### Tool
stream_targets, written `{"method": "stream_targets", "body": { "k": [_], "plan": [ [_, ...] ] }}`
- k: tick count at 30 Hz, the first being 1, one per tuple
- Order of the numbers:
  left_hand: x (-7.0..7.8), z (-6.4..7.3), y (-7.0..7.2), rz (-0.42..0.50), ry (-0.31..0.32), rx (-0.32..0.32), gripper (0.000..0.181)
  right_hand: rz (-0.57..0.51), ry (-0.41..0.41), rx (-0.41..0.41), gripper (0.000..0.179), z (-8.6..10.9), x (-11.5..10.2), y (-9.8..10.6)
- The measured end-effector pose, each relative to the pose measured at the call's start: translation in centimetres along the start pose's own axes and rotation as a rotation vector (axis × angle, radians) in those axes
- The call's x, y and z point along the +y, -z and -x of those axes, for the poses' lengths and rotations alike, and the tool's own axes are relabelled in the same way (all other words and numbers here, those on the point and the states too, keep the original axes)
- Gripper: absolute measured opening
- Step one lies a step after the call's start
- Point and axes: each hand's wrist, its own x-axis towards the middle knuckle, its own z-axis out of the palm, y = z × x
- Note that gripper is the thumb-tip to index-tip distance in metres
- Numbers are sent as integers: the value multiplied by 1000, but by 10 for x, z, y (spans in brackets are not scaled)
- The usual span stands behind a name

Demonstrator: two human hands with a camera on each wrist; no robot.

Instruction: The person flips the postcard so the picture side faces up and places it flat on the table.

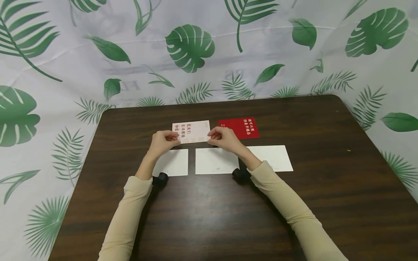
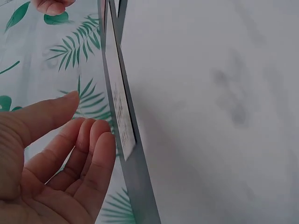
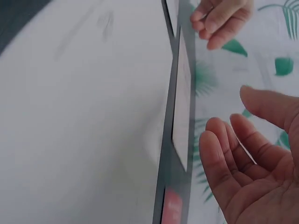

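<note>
A pale card with printed red characters lies on the table between the two hands. At its left end is my left hand, thumb and fingertips apart, holding nothing. My right hand is at the opposite end, its fingers loosely bent and also without anything in them. In the left wrist view a gap shows between the thumb and fingers, with the card just beyond them. The right wrist view shows the relaxed right hand beside the same card.
A red card with white characters lies right of the pale one. Nearer me is a row of white cards: left, middle, right, partly covered by hands and forearms. All lie on a dark wooden table before a leaf-patterned cloth.
</note>
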Motion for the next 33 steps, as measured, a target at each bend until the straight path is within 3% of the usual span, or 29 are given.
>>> {"method": "stream_targets", "body": {
  "k": [5, 16, 26, 33],
  "plan": [
    [-13, 15, 16, -15, 19, 25, 23, -5, 49, -58, 27, -2, -11, -17],
    [-32, 40, 44, -87, 75, 86, 24, -7, 63, -126, 27, -7, -30, -48],
    [-40, 50, 60, -132, 182, 34, 32, 44, 1, -178, 28, -15, -35, -65],
    [-47, 52, 64, -160, 197, -39, 35, 117, -30, -187, 31, -19, -34, -71]
  ]
}}
